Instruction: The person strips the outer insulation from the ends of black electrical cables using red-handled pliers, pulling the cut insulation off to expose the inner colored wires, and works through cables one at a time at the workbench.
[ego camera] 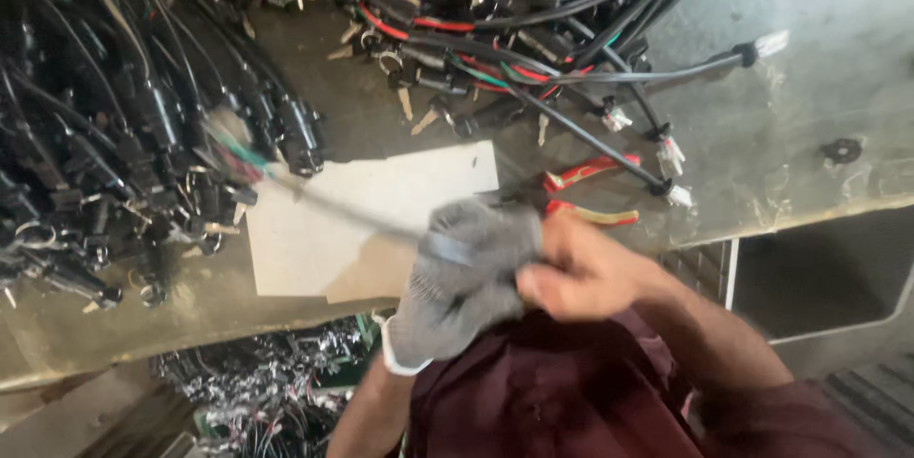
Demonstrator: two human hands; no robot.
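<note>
My left hand wears a grey knit glove and is closed around a thin black cable that runs up and left, blurred, toward a connector with coloured wires. My bare right hand presses against the gloved hand and grips the same cable end. Both hands hover over the near edge of a worn metal bench, just above a pale cardboard sheet.
Red-handled pliers lie right behind my hands. A heap of black switch assemblies with keys fills the left. Tangled wire harnesses with white plugs cover the back. More wiring sits in a bin under the bench.
</note>
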